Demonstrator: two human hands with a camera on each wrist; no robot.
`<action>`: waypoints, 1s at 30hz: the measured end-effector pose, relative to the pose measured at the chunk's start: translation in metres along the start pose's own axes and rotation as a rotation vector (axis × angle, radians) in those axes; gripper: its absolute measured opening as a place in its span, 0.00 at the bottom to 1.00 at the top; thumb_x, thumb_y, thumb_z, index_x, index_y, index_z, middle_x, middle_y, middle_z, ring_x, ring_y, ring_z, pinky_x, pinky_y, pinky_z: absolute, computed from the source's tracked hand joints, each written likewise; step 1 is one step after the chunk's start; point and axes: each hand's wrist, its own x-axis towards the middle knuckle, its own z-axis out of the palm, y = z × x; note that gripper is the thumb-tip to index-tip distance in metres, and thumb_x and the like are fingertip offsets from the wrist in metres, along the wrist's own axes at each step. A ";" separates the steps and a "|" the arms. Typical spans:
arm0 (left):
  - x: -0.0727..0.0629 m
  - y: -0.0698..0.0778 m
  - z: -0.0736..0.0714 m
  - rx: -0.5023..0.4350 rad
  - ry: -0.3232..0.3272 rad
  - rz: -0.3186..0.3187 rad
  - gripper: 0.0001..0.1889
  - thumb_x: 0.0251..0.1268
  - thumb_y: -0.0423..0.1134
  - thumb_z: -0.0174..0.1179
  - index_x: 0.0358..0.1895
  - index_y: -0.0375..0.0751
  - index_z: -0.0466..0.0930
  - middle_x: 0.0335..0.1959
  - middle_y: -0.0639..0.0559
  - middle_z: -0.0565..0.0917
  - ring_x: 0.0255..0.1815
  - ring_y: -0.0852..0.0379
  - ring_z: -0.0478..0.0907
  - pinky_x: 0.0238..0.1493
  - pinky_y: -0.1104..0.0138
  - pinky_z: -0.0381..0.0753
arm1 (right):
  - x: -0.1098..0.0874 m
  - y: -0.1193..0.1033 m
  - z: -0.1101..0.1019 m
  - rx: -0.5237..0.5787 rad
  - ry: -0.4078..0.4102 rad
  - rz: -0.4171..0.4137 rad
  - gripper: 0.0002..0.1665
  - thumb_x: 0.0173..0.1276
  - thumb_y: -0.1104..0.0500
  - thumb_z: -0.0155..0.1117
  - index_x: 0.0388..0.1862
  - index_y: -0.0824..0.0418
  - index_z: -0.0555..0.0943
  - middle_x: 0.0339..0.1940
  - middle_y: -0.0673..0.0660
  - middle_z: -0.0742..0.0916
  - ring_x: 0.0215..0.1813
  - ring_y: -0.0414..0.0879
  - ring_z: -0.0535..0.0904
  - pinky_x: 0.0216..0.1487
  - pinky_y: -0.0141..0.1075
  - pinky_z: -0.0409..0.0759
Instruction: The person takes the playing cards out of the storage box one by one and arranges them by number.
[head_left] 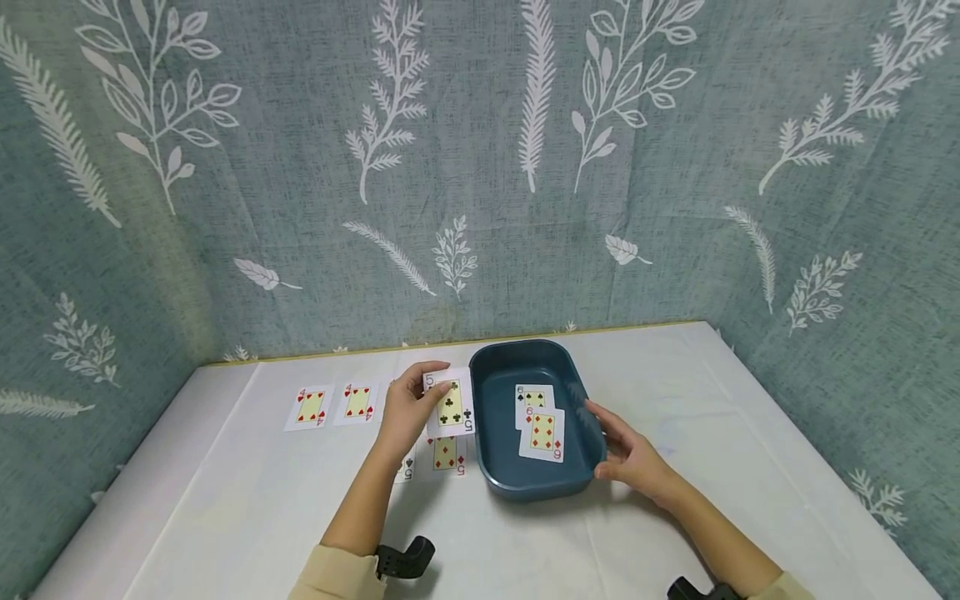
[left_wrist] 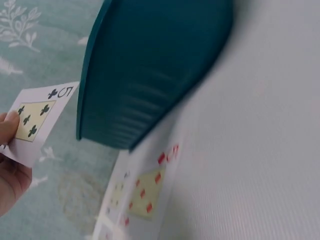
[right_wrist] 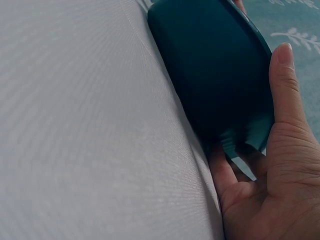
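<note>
My left hand (head_left: 408, 408) pinches a five of clubs playing card (head_left: 452, 408) between thumb and fingers, face up, close to the left rim of a dark blue plastic box (head_left: 491, 462). Inside the box lie a black-suited card (head_left: 528, 394) and, partly over it, a six of diamonds (head_left: 542, 435). My right hand (head_left: 633, 458) holds the box's right side; in the right wrist view its thumb (right_wrist: 286, 82) lies along the rim and the other fingers bend against the outer wall. Beneath the held card, a five of diamonds (head_left: 446, 457) lies on the table, partly covered.
Two red four-value cards, a left one (head_left: 309, 407) and a right one (head_left: 357, 403), lie on the white tablecloth (head_left: 247, 508). Another black five (head_left: 407, 468) is partly hidden behind my left forearm. Leaf-patterned cloth (head_left: 480, 250) rises behind the table and along both sides.
</note>
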 end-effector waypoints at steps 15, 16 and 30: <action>-0.006 -0.017 -0.046 0.081 0.033 0.020 0.15 0.64 0.33 0.60 0.54 0.41 0.78 0.26 0.49 0.75 0.24 0.61 0.65 0.27 0.71 0.67 | -0.001 -0.003 0.001 -0.009 0.012 0.016 0.53 0.56 0.50 0.73 0.75 0.59 0.55 0.70 0.74 0.62 0.64 0.71 0.65 0.54 0.26 0.73; -0.007 -0.018 -0.050 0.095 0.034 0.025 0.15 0.64 0.34 0.60 0.54 0.41 0.78 0.25 0.50 0.73 0.24 0.61 0.64 0.27 0.71 0.66 | -0.001 -0.003 0.001 -0.008 0.012 0.018 0.53 0.55 0.50 0.73 0.75 0.59 0.55 0.70 0.74 0.62 0.64 0.71 0.65 0.54 0.26 0.73; -0.014 -0.027 -0.099 0.215 0.162 0.030 0.15 0.62 0.32 0.62 0.52 0.36 0.79 0.39 0.39 0.82 0.30 0.67 0.73 0.29 0.75 0.73 | 0.000 -0.002 0.002 0.013 0.004 0.002 0.53 0.56 0.50 0.73 0.74 0.60 0.55 0.70 0.74 0.62 0.64 0.71 0.65 0.54 0.26 0.73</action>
